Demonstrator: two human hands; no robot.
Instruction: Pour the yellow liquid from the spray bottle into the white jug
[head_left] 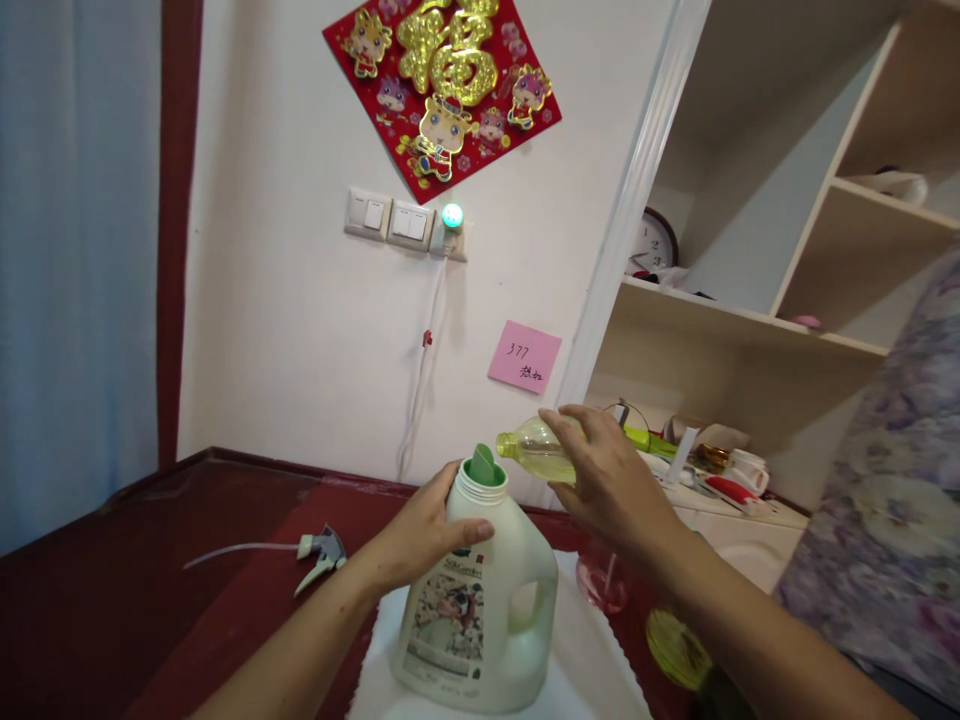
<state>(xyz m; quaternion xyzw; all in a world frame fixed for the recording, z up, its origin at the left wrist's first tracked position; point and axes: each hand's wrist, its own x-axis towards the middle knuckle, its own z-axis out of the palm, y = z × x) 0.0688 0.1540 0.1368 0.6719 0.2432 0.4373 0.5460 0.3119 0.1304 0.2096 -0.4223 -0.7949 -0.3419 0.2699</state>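
- Blue curtain (79, 250) hangs at the far left, above the dark red table (97, 610).
- Next, a sprayer (324, 552) lies on the table, its thin tube (240, 547) pointing left; it sits near the left forearm, apart from the jug.
- The left hand (427, 535) is curled around the jug's neck and shoulder, thumb across the front, fingers mostly hidden behind.
- Pale green, the jug (480, 600) stands upright on a white cloth (592, 655), between the forearms, long axis vertical, handle to the right. Its mouth is uncapped and faces up; its walls hide whatever is inside.
- A green spout (484, 466) rises from the jug's neck.
- Just right of it is the bottle (531, 446), clear and yellowish, tipped onto its side in the air. Its long axis runs nearly level, mouth to the left, right beside the spout; from where I stand I cannot tell whether they touch, nor how much liquid it holds.
- The right hand (600, 465) grips the bottle's body from above, fingers wrapped over it.
- Below that wrist, a pink container (600, 582) and a yellow item (677, 648) rest to the jug's right.
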